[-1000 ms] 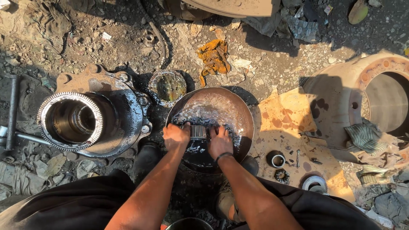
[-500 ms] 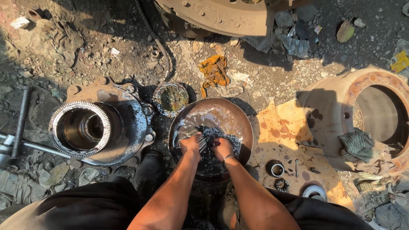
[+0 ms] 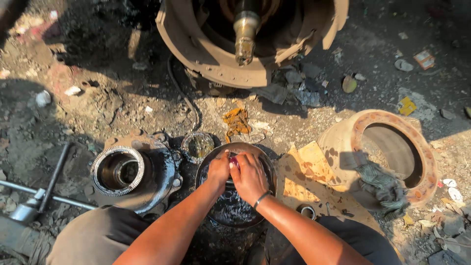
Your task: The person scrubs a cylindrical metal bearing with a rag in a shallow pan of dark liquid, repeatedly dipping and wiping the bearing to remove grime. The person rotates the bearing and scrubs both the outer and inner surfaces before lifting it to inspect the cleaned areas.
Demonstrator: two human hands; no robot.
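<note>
Dirt ground strewn with scraps carries a round metal basin [image 3: 235, 206] of dark liquid beside a wheel hub [image 3: 130, 174]. Both hands, left hand [image 3: 218, 170] and right hand [image 3: 249, 177], close together over the basin on a small part, seemingly mid-wash; its axis cannot be told. Next likely calls for turning it.

The view has tilted upward since a second ago, so the axle spindle [image 3: 244, 34] and its rusty backing plate [image 3: 206, 54] now show whole, well above the metal basin [image 3: 262, 162]. Over that basin, the left hand [image 3: 218, 172] and right hand [image 3: 249, 177] have drawn together and now cup a small part that earlier lay open between their spread fingers.
</note>
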